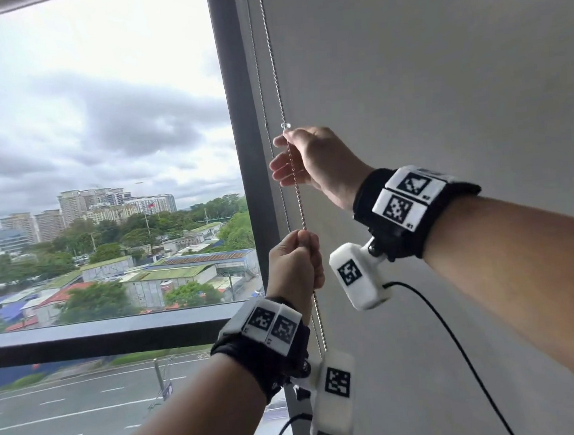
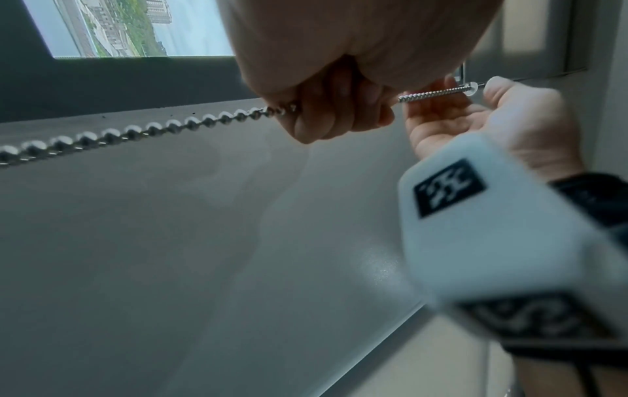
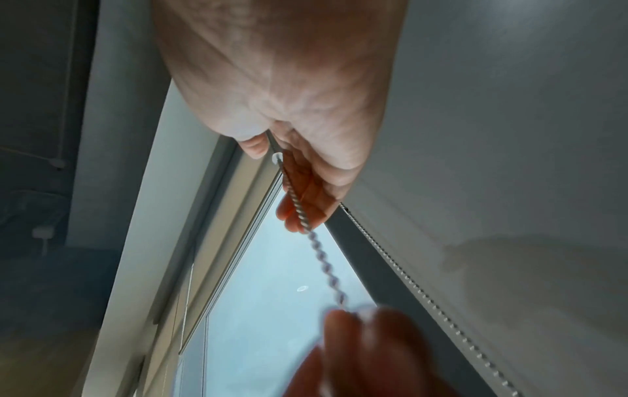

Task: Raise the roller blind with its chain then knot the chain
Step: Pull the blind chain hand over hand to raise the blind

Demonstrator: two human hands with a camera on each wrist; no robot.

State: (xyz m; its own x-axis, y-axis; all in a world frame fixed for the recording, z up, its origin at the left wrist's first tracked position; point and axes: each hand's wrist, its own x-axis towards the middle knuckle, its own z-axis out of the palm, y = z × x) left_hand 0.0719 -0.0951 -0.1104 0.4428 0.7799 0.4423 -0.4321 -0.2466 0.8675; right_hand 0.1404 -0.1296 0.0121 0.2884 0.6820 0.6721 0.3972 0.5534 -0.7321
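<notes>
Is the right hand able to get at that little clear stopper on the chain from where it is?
Probably yes: the right hand pinches the chain just below the clear stopper, with nothing between them.

I see window frame post (image 1: 244,145) between window glass (image 1: 93,129) at left and roller blind (image 1: 440,85) at right. Chain (image 1: 277,91) hangs in front of blind's left edge, just right of post. My right hand (image 1: 308,160) on chain, above; my left hand (image 1: 294,264) on same strand, directly below. Clear stopper (image 1: 285,126) on chain, just above right hand. Horizontal rail (image 1: 99,338) crosses window low, left of left wrist.
</notes>
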